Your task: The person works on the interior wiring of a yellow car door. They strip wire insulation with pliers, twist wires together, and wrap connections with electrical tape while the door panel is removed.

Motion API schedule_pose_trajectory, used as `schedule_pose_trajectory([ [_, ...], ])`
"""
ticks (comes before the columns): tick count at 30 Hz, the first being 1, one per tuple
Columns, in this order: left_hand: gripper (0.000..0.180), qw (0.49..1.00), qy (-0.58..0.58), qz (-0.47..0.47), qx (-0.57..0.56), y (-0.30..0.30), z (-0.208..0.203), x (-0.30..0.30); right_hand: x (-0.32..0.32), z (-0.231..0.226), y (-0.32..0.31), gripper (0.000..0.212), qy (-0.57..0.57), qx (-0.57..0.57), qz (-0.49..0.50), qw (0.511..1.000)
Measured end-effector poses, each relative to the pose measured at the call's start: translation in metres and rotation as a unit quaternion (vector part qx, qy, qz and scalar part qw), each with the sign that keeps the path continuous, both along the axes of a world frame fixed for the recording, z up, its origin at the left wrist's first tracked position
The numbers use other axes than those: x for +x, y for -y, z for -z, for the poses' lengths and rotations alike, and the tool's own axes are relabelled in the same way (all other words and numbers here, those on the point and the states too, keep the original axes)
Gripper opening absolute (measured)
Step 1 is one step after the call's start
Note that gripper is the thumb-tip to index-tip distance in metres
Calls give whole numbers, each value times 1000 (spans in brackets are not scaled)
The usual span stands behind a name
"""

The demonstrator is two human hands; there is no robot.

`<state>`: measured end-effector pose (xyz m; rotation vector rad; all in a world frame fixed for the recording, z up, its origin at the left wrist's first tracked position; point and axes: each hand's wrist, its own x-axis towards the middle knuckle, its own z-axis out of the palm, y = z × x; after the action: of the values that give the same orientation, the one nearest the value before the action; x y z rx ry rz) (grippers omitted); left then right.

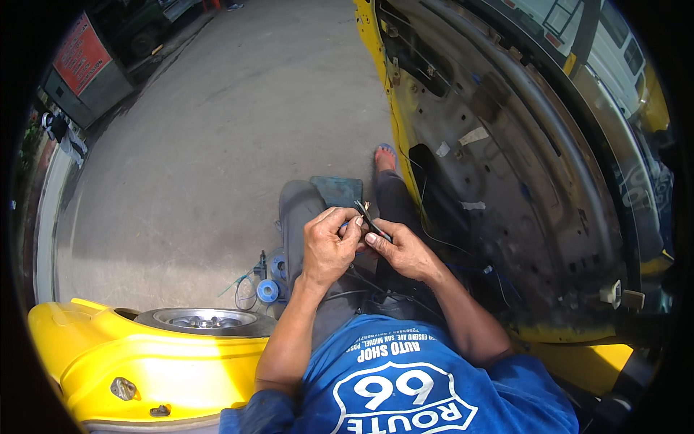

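Both hands meet above my lap, close together. My left hand [331, 244] is closed, with thumb and forefinger pinched at a wire end; a little blue shows between its fingers. My right hand [405, 252] is closed round a slender black cable [373, 223], the thumb pressed along it. Copper-coloured strands stick up beside the cable's upper end. The fingers hide the rest of what is held. More dark cable hangs below the hands across my lap.
A yellow car door [506, 166], its inner side stripped bare, stands at the right with loose wires. At the lower left are a yellow body panel [159, 369] and a wheel [206, 318]. Blue spools [267, 291] lie beside my leg. A teal flat piece [337, 192] lies beyond my knee.
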<state>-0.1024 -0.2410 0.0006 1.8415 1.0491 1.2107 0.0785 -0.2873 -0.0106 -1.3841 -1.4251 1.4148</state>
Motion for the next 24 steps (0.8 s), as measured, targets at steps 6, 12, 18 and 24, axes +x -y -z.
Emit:
schedule_pose_trajectory([
  [6, 8, 998, 30, -19, -46, -2, -2, -9, -5, -14, 9, 46, 93, 115, 5, 989],
  [12, 8, 1000, 8, -2, -24, -4, -5, -15, -2, -27, 13, 38, 138, 111, -14, 984],
  [18, 9, 999, -8, 13, -31, -2, -7, -18, 1, -35, 14, 28, 149, 55, -34, 987],
  [24, 11, 995, 90, 39, -7, -5, 4, -10, 11, -27, 17, 30, -475, -263, -56, 838],
])
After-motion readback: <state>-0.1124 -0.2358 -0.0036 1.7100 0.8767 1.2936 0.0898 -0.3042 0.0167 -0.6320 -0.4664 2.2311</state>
